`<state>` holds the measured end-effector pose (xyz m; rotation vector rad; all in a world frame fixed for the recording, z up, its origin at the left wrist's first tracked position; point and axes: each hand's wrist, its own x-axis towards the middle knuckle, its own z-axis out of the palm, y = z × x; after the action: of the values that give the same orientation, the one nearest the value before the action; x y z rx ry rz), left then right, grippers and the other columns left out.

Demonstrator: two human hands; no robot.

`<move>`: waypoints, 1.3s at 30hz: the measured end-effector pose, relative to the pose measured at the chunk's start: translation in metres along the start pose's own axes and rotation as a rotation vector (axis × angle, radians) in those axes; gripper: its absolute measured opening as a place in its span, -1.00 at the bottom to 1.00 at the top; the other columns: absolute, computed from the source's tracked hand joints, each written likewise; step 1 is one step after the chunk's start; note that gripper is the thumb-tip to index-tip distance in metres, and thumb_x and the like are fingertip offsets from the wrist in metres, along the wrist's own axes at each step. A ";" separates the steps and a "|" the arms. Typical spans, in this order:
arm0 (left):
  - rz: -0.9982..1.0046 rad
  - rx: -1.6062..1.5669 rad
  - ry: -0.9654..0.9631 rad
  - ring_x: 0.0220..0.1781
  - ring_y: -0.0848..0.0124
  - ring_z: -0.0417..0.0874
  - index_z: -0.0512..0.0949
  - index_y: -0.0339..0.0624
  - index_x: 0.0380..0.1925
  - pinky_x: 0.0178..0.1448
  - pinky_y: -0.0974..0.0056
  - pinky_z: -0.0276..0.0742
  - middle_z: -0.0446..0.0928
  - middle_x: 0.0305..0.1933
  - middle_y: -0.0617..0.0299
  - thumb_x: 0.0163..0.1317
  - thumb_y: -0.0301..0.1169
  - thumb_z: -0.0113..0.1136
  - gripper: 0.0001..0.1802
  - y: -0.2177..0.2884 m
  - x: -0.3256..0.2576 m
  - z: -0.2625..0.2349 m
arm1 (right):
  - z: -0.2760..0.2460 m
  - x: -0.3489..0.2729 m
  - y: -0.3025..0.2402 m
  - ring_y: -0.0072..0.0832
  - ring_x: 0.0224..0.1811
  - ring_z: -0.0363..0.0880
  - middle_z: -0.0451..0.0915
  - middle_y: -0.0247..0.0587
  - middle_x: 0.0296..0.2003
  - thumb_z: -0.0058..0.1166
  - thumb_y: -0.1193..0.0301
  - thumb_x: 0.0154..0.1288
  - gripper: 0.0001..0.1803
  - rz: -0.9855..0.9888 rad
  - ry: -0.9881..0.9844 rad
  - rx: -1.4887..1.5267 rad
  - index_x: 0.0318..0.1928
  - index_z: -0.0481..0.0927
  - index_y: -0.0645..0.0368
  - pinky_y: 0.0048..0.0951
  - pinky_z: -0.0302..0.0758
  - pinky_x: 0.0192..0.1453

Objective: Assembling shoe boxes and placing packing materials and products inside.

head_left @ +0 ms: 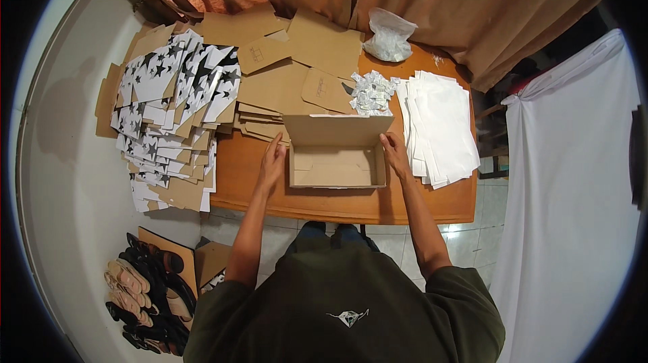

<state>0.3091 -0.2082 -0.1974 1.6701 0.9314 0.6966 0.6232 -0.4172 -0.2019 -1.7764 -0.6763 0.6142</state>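
An open cardboard box (337,166) stands on the near part of the wooden table in front of me. Its lid is raised at the back, and the bare brown inside shows nothing in it. My left hand (273,156) is at the box's left side, with fingers closed at the lower corner of the lid. On the opposite side, my right hand (395,151) grips the right edge where lid and side meet. Parts of both hands' fingertips are hidden by the cardboard.
Star-printed cardboard sheets (152,133) are heaped at the left. Flat brown cardboard (324,39) lies behind the box, beside small silvery packets (372,93) and a clear plastic bag (389,37). White paper sheets (439,126) lie right. Shoes (145,282) stand lower left.
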 end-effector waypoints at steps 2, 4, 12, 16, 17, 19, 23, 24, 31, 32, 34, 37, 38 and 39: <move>0.109 0.017 -0.029 0.12 0.33 0.58 0.46 -0.20 0.23 0.24 0.24 0.46 0.60 0.09 0.11 0.53 -0.22 0.07 -0.60 0.004 0.025 0.006 | -0.002 0.004 -0.003 -0.66 -0.37 0.31 0.42 -0.46 -0.44 0.08 0.01 0.51 -0.53 0.006 -0.025 -0.007 -0.20 0.59 0.24 -0.54 0.30 -0.27; 0.007 -0.110 -0.159 -0.02 0.44 0.55 0.52 -0.24 0.11 0.14 0.32 0.47 0.62 -0.09 0.21 0.52 -0.22 0.10 -0.65 -0.003 0.046 0.006 | 0.000 0.008 -0.005 -0.68 -0.43 0.28 0.37 -0.50 -0.51 0.10 0.02 0.50 -0.52 0.086 -0.031 -0.050 -0.35 0.56 0.22 -0.55 0.26 -0.33; -0.146 0.039 -0.040 -0.31 0.48 0.46 0.61 -0.30 -0.24 -0.14 0.34 0.46 0.53 -0.40 0.29 0.48 -0.22 0.17 -0.69 -0.031 0.071 0.027 | 0.013 0.016 0.006 -0.68 -0.50 0.23 0.35 -0.49 -0.58 0.20 0.04 0.43 -0.51 0.125 0.097 -0.074 -0.48 0.52 0.19 -0.51 0.20 -0.43; -0.290 0.246 -0.084 -0.33 0.45 0.49 0.62 -0.32 -0.24 -0.17 0.29 0.48 0.55 -0.42 0.23 0.46 -0.15 0.17 -0.62 -0.037 0.074 0.026 | 0.022 0.022 0.013 -0.67 -0.49 0.26 0.39 -0.47 -0.56 0.22 0.03 0.41 -0.52 0.141 0.164 -0.094 -0.43 0.54 0.21 -0.51 0.24 -0.41; -0.261 0.279 -0.077 -0.32 0.45 0.51 0.62 -0.34 -0.22 -0.17 0.28 0.49 0.56 -0.40 0.20 0.46 -0.12 0.16 -0.59 -0.034 0.074 0.027 | 0.022 0.021 0.013 -0.66 -0.48 0.28 0.41 -0.46 -0.55 0.23 0.04 0.41 -0.53 0.160 0.192 -0.103 -0.40 0.56 0.22 -0.52 0.27 -0.38; -0.212 0.233 -0.071 -0.31 0.44 0.53 0.61 -0.33 -0.18 -0.16 0.27 0.50 0.58 -0.37 0.20 0.48 -0.14 0.14 -0.61 -0.032 0.071 0.025 | 0.018 0.018 0.010 -0.65 -0.45 0.31 0.45 -0.44 -0.50 0.21 0.06 0.43 -0.56 0.141 0.185 -0.103 -0.31 0.58 0.24 -0.56 0.32 -0.33; -0.323 -0.167 -0.031 -0.21 0.42 0.61 0.55 -0.26 0.00 -0.10 0.27 0.55 0.64 -0.20 0.20 0.53 -0.19 0.06 -0.66 -0.033 0.046 0.006 | 0.000 -0.002 0.006 -0.58 -0.32 0.44 0.57 -0.34 -0.29 0.14 0.16 0.49 -0.60 0.289 0.115 0.214 0.01 0.56 0.28 -0.54 0.48 -0.11; -0.323 -0.168 -0.028 -0.21 0.42 0.61 0.55 -0.26 0.00 -0.10 0.27 0.55 0.64 -0.20 0.20 0.53 -0.19 0.06 -0.66 -0.034 0.034 0.000 | -0.007 -0.012 0.009 -0.58 -0.32 0.44 0.57 -0.34 -0.29 0.14 0.16 0.49 -0.60 0.288 0.112 0.214 0.01 0.56 0.28 -0.54 0.48 -0.11; -0.200 -0.190 -0.113 -0.07 0.42 0.63 0.47 -0.19 0.17 0.00 0.34 0.58 0.60 0.01 0.13 0.48 -0.40 0.09 -0.69 0.000 -0.039 0.003 | -0.013 -0.071 0.011 -0.37 0.00 0.63 0.66 -0.08 -0.02 0.09 0.25 0.51 -0.56 -0.019 -0.083 0.125 0.28 0.48 0.15 -0.37 0.56 0.07; -0.118 -0.134 -0.075 0.05 0.33 0.67 0.48 -0.24 0.14 0.08 0.30 0.60 0.59 0.09 0.05 0.43 -0.49 0.15 -0.69 0.003 -0.043 0.007 | -0.011 -0.073 0.009 -0.37 -0.01 0.63 0.65 -0.07 -0.02 0.09 0.26 0.51 -0.57 0.008 -0.064 0.107 0.27 0.49 0.15 -0.37 0.56 0.06; -0.155 -0.080 -0.052 0.03 0.32 0.69 0.50 -0.24 0.13 0.06 0.29 0.62 0.58 0.10 0.04 0.37 -0.55 0.19 -0.66 0.003 -0.047 0.013 | -0.008 -0.074 0.005 -0.37 -0.01 0.63 0.65 -0.07 -0.01 0.09 0.28 0.51 -0.59 0.037 -0.052 0.096 0.27 0.50 0.16 -0.37 0.57 0.06; -0.159 0.049 0.006 -0.02 0.28 0.71 0.52 -0.24 0.11 0.02 0.27 0.65 0.57 0.07 0.05 0.30 -0.61 0.24 -0.63 0.001 -0.050 0.025 | -0.003 -0.073 0.003 -0.37 -0.02 0.63 0.64 -0.06 0.01 0.11 0.30 0.49 -0.58 0.056 -0.015 0.055 0.27 0.50 0.18 -0.38 0.57 0.04; -0.125 0.121 0.038 -0.05 0.26 0.72 0.54 -0.23 0.10 -0.02 0.26 0.67 0.57 0.03 0.06 0.29 -0.61 0.25 -0.63 0.001 -0.051 0.028 | -0.004 -0.074 0.003 -0.37 -0.02 0.63 0.63 -0.06 0.01 0.13 0.32 0.48 -0.57 0.044 -0.006 0.018 0.27 0.50 0.18 -0.39 0.57 0.04; -0.130 0.129 0.044 -0.05 0.26 0.72 0.54 -0.23 0.10 -0.02 0.26 0.67 0.57 0.03 0.06 0.29 -0.61 0.25 -0.63 0.001 -0.051 0.030 | -0.006 -0.074 0.003 -0.37 -0.03 0.63 0.63 -0.06 0.01 0.15 0.33 0.46 -0.56 0.031 0.004 -0.020 0.27 0.51 0.18 -0.40 0.57 0.04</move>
<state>0.3072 -0.2667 -0.2049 1.6948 1.1257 0.5980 0.5762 -0.4743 -0.1977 -1.8089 -0.6553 0.6266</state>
